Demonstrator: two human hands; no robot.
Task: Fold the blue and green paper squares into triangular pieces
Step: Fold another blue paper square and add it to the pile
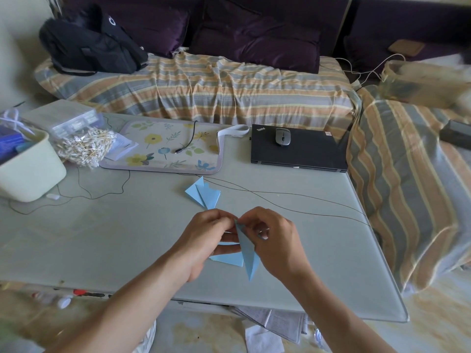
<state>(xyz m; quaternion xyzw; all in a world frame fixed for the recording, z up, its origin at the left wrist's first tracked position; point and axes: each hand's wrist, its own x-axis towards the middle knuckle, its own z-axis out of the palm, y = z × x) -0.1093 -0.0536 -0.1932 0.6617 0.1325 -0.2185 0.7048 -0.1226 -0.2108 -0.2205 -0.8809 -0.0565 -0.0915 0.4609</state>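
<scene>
Pinching a partly folded blue paper (pixel 246 247) at its top corner, the left hand (pixel 206 240) and right hand (pixel 274 242) hold it just above the desk (pixel 102 238) at lower centre of the frame, fingers curled round its narrow triangular flap. Just above the hands, two finished blue triangular pieces (pixel 204 193) lie on the desk. I judge the blue work partly done; no green paper is in view, so that part seems left.

A grey mouse (pixel 282 137) sits on a closed black laptop (pixel 300 150).
</scene>
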